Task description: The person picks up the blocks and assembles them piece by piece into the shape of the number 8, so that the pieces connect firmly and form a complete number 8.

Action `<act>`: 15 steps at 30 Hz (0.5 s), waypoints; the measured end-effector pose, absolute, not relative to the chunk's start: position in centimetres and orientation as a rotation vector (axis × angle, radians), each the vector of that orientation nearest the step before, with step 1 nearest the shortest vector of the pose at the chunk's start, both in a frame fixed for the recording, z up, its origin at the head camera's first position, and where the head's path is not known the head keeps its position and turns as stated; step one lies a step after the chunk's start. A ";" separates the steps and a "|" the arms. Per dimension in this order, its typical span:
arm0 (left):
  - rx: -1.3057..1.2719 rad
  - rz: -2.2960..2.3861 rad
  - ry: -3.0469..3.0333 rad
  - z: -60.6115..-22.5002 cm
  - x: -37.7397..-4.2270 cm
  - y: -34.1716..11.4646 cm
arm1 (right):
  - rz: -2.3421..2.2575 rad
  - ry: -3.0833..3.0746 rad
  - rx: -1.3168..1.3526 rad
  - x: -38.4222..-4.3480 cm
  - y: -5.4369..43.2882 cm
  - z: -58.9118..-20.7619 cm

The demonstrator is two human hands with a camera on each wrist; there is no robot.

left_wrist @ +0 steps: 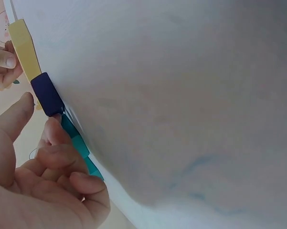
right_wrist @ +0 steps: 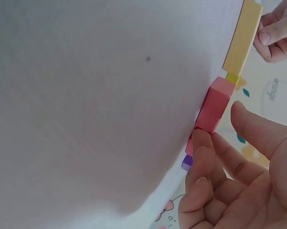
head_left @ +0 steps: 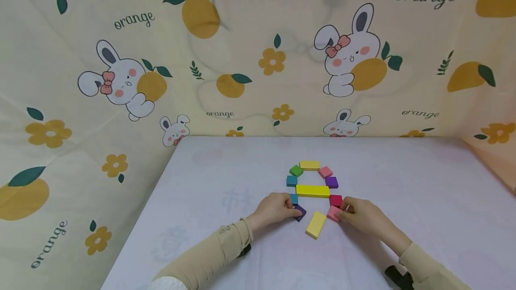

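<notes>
Near the lower left of a ring of blocks, my left hand (head_left: 276, 209) touches a dark purple block (left_wrist: 47, 94) with a fingertip at its end. Its thumb hovers just above that block, and the other fingers bend loosely. My right hand (head_left: 363, 214) reaches a pink block (right_wrist: 215, 105) on the opposite side, fingers against one end and thumb held apart from it. Between the two lies a pale yellow block (head_left: 316, 225), slanted on the table. Above the pink one sits a red block (head_left: 336, 200); a blue block (head_left: 294, 199) is partly hidden behind my left fingers.
A long bright yellow block (head_left: 312, 191) crosses the middle of the figure. Beyond it, an upper loop has a pale yellow block (head_left: 309, 165), a green block (head_left: 296, 170), another pink block (head_left: 325, 172), a teal block (head_left: 292, 181) and a purple block (head_left: 332, 182). A patterned cloth (head_left: 250, 57) hangs behind.
</notes>
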State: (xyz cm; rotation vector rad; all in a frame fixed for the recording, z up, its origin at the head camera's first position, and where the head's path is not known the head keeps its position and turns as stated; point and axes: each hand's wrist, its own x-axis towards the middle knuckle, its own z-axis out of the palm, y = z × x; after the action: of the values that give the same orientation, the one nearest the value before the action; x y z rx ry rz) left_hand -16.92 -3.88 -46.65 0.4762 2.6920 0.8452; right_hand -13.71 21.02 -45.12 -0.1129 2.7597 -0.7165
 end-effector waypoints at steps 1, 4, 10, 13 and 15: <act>0.478 0.846 2.692 -46.6 -16.9 -3.9 | -0.716 2.769 -0.114 -13.7 21.1 -45.1; 0.482 0.850 2.689 -46.5 -16.9 -3.9 | -0.716 2.792 -0.117 -13.7 21.0 -44.7; 0.479 0.861 2.678 -46.3 -16.9 -4.0 | -0.718 2.817 -0.218 -13.5 20.1 -43.8; 0.474 0.860 2.670 -46.4 -16.9 -4.1 | -0.711 2.812 -0.357 -13.6 19.5 -43.6; 0.474 0.852 2.669 -46.4 -17.0 -4.1 | -0.700 2.815 -0.489 -13.6 19.2 -43.7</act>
State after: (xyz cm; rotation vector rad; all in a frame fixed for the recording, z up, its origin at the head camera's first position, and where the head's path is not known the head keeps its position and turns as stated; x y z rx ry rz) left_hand -17.00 -4.06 -46.36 0.4742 2.6693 0.8522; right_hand -13.61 19.19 -43.70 -0.4895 2.8150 -0.6999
